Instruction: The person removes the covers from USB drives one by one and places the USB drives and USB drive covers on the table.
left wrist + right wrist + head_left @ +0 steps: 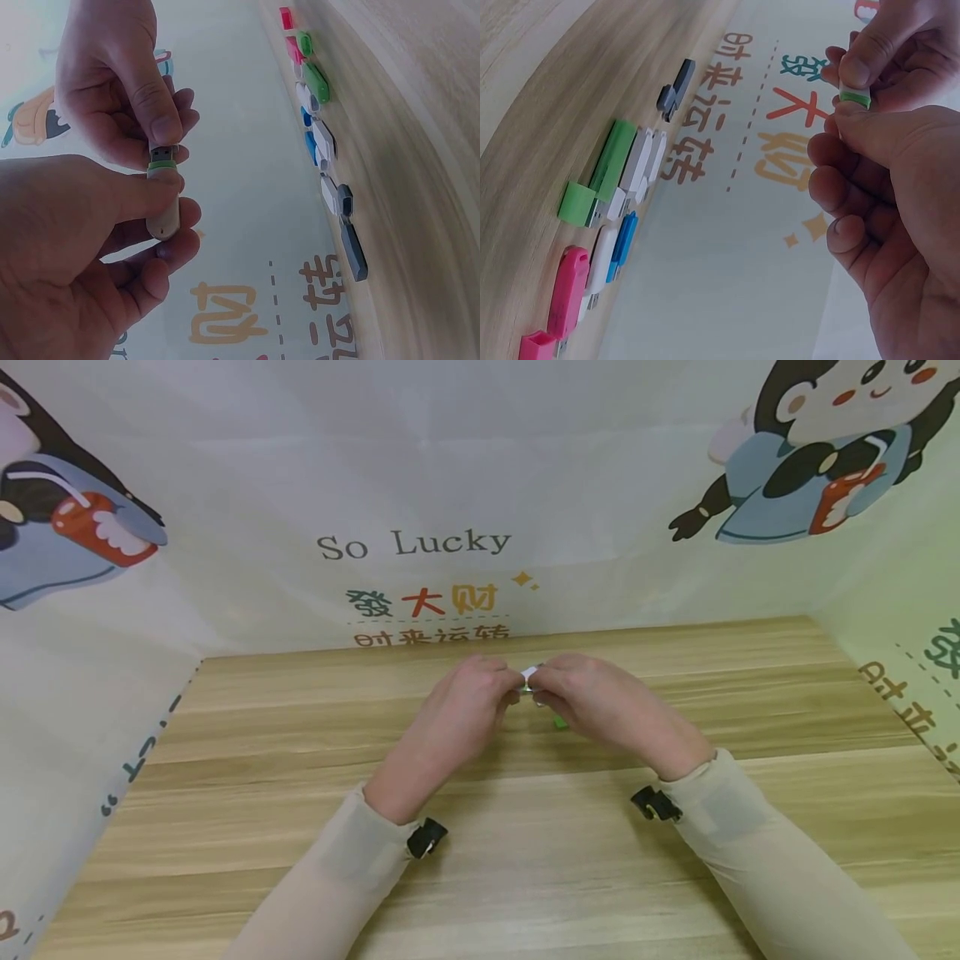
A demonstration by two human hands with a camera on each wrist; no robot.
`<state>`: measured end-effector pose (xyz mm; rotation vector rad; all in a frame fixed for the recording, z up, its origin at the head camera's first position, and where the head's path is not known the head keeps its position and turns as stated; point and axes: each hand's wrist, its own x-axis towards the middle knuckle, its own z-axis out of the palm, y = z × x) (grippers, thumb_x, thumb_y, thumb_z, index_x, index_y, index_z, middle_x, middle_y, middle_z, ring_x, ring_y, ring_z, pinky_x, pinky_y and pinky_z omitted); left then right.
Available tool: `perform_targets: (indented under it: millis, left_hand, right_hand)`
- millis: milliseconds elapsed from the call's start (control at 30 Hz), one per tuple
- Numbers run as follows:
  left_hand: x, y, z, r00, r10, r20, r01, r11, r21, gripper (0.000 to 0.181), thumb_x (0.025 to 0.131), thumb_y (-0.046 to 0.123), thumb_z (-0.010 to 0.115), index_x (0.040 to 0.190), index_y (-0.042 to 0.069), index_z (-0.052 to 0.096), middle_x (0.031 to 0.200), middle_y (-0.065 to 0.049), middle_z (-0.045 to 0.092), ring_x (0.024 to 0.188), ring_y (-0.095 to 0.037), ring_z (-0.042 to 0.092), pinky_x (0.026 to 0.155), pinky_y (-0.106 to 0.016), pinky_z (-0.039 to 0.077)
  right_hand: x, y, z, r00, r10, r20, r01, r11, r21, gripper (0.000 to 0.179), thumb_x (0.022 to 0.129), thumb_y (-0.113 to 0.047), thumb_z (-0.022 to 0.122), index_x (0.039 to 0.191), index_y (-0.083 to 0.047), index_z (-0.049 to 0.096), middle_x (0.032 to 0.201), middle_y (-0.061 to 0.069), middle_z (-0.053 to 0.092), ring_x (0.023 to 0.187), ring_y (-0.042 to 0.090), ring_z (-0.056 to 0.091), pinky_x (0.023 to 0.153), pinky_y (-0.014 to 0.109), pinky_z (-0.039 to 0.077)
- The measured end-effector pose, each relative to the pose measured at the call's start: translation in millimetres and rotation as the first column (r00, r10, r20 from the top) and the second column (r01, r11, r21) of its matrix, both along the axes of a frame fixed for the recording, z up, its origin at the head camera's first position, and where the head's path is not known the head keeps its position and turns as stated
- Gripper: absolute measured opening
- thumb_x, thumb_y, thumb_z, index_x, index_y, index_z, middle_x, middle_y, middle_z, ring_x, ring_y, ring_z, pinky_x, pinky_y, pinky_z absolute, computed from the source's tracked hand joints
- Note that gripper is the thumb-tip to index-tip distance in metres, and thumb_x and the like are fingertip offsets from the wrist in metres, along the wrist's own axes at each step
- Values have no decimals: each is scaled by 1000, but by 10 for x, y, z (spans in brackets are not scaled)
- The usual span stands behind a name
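In the left wrist view, a white USB flash drive (161, 221) with a green band (161, 165) stands upright between both hands. My left hand (468, 702) pinches its white body between thumb and fingers. At the other end, the metal connector (160, 154) shows just past the band and runs in under the thumb of my right hand (600, 702). That thumb and its fingers pinch there; whether they also hold a cap I cannot tell. Both hands meet fingertip to fingertip above the far part of the wooden table (480, 877).
Several flash drives lie in a row on the table: a green one (613, 161) by a green cap (576, 204), a pink one (568, 292) by a pink cap (538, 346), a blue one (622, 247), white ones and a dark grey one (681, 82). A printed cloth (420, 468) stands behind.
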<state>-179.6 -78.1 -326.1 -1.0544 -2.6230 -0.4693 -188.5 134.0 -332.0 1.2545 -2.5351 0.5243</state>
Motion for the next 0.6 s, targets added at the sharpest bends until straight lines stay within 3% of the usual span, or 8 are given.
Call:
perform_targets:
  millis: [333, 600]
  left_hand:
    - [6, -14, 22, 996, 68, 51, -68, 998, -2, 5, 97, 4, 76, 101, 4, 79, 88, -4, 70, 83, -24, 61, 76, -35, 54]
    - [-5, -41, 23, 995, 76, 62, -77, 997, 24, 5, 97, 5, 77, 101, 3, 79, 93, -5, 73, 89, -25, 64, 81, -38, 56]
  right_hand:
    - [12, 11, 52, 996, -67, 60, 67, 998, 7, 7, 98, -6, 76, 105, -4, 76, 94, 4, 74, 83, 17, 68, 77, 36, 59]
    - [23, 13, 87, 988, -120, 96, 118, 993, 21, 5, 99, -7, 76, 104, -7, 75, 96, 1, 75, 78, 13, 64, 72, 34, 57]
